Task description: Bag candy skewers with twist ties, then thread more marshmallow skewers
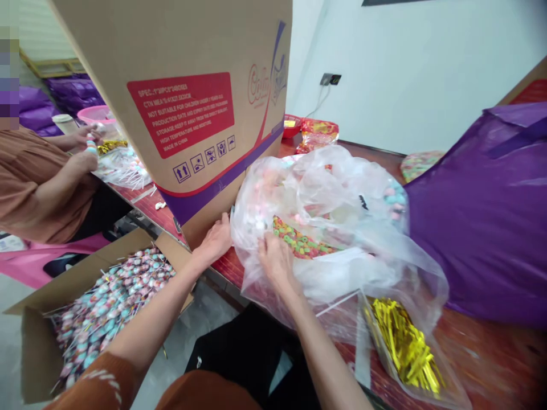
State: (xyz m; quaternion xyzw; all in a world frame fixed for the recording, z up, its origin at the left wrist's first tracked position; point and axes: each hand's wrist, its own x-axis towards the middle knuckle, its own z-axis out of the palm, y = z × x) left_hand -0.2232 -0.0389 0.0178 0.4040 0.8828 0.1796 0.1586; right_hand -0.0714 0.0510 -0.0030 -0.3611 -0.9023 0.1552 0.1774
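A large clear plastic bag (316,185) spreads over the red table in front of me, with pale candies and a patch of small green and red rings showing through it. My right hand (277,261) has its fingers curled on the near side of the bag, by the coloured rings. At the bag's left edge, beside the foot of a tall carton, my left hand (217,238) has its fingers bent against the plastic; their tips are partly hidden. The carton (209,136) stands upright close to that hand.
Below left, an open cardboard box (40,347) holds many lollipops (111,307). Gold twist ties (404,347) lie in a tray at the right front. A purple bag (482,222) stands at right. Another person's hands (88,145) hold lollipops at far left.
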